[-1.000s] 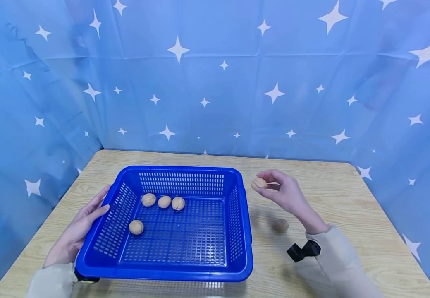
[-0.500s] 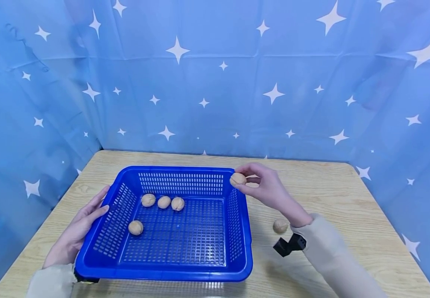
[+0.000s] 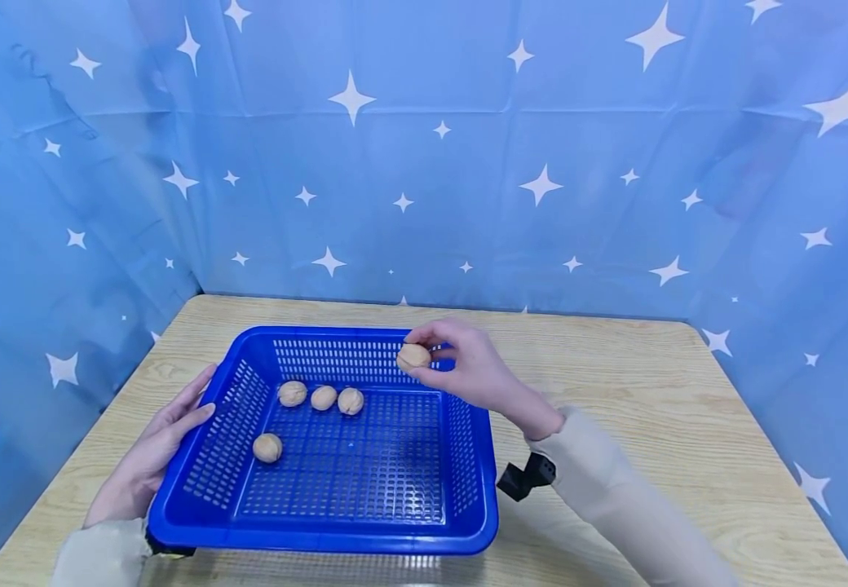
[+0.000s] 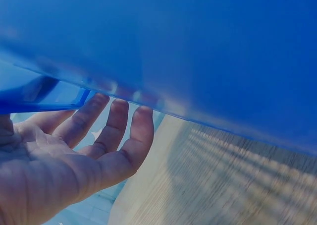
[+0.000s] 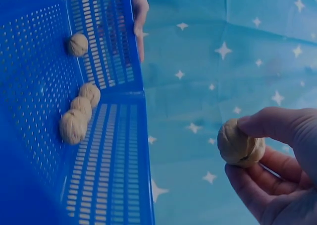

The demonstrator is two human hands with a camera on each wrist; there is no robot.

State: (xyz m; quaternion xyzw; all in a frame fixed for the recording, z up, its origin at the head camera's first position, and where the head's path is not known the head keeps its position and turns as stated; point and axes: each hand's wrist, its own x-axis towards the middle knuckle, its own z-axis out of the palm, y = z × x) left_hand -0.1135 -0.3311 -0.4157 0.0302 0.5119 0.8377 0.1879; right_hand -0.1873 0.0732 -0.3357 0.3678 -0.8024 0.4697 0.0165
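Note:
My right hand [image 3: 471,368] pinches a walnut [image 3: 413,357] between thumb and fingers, above the far right part of a blue plastic basket [image 3: 321,541]. In the right wrist view that walnut [image 5: 237,141] shows its ridged tan shell. Inside the basket, three walnuts [image 3: 323,398] lie in a row near the back wall, and a single walnut [image 3: 267,447] sits near the left wall. My left hand [image 3: 147,458] holds the basket's left side, thumb at the rim. From the left wrist, its curved fingers [image 4: 141,131] show against the basket's underside.
A light wooden table [image 3: 644,375] lies under the basket. Blue curtains [image 3: 424,228] with white stars enclose the back and sides. A black wrist camera [image 3: 527,477] hangs below my right sleeve, close to the basket's right rim.
My right hand has carried its walnut left, from beside the basket to over it. The walnut on the table at right is now hidden behind my right arm. The left hand stays put.

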